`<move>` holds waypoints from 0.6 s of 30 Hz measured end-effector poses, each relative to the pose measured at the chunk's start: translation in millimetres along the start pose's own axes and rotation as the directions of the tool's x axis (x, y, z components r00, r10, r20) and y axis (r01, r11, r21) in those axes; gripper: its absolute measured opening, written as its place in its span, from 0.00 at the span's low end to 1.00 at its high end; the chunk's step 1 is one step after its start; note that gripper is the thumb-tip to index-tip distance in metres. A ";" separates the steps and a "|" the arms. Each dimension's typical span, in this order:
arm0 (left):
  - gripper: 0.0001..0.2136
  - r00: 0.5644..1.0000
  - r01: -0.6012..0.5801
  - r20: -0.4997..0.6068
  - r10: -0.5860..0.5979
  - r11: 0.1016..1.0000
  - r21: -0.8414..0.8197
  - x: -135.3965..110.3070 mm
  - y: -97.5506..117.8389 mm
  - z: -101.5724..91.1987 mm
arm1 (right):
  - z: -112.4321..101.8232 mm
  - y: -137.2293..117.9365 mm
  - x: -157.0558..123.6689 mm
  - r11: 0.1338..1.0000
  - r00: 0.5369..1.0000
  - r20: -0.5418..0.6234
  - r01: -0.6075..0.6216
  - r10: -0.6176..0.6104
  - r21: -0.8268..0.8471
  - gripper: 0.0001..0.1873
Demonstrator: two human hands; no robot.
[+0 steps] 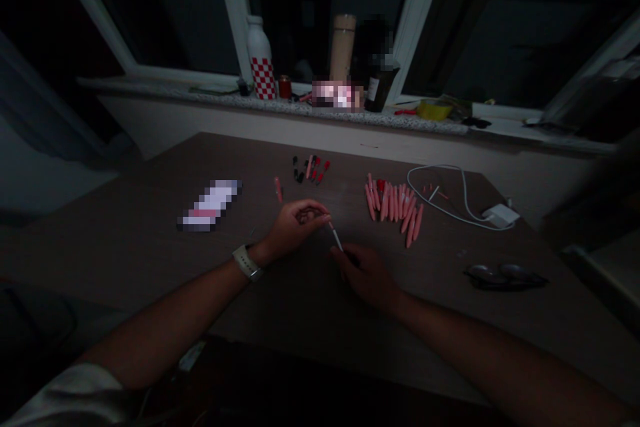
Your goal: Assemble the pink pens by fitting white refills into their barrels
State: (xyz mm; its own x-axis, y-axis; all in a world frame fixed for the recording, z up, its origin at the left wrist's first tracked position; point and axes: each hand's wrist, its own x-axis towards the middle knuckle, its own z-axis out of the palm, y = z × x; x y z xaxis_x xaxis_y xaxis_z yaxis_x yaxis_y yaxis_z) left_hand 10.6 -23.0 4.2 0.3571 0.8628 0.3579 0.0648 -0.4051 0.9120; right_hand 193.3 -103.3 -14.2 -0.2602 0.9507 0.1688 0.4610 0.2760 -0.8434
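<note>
Left grip (294, 227): curled nearly shut, fingers folded toward the palm, fingertips pointing right. Contents of the curl hidden in shadow; nothing clearly held. Right grip (365, 273): palm down, fingers partly spread, dark and underexposed. Slim pale rod (337, 238), pink-tipped, stands tilted between the two grips, upper tip just beside the left fingertips (324, 217); contact cannot be confirmed. Lower end of rod passes into shadow at the right fingers (345, 259), so whether they have hold of it cannot be told. Both grips above the wood-toned counter (125, 260). Farther up the counter: a pile of pink tubes (393, 210) to the right, and small red and black parts (310, 169) ahead. A pixelated packet (210, 205) lies left; detail unreadable.
</note>
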 end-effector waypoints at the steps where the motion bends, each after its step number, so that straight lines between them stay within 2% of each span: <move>1: 0.12 1.000 -0.001 0.002 0.001 1.000 0.001 -0.2 0.0 0.0 | -0.2 -0.2 0.1 1.000 1.000 0.002 -0.003 0.003 0.002 0.19; 18: 0.13 1.000 0.002 0.003 -0.002 1.000 -0.012 0.4 -1.6 -0.1 | 0.1 1.8 -0.2 1.000 1.000 -0.005 0.010 -0.010 -0.003 0.20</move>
State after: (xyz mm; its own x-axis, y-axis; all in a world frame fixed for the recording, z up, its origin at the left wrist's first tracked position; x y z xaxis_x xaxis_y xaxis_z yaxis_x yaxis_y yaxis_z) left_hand 10.5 -22.1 2.9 0.3602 0.8624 0.3557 0.0541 -0.4000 0.9149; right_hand 194.1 -103.0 -15.8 -0.2604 0.9485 0.1803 0.4605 0.2862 -0.8403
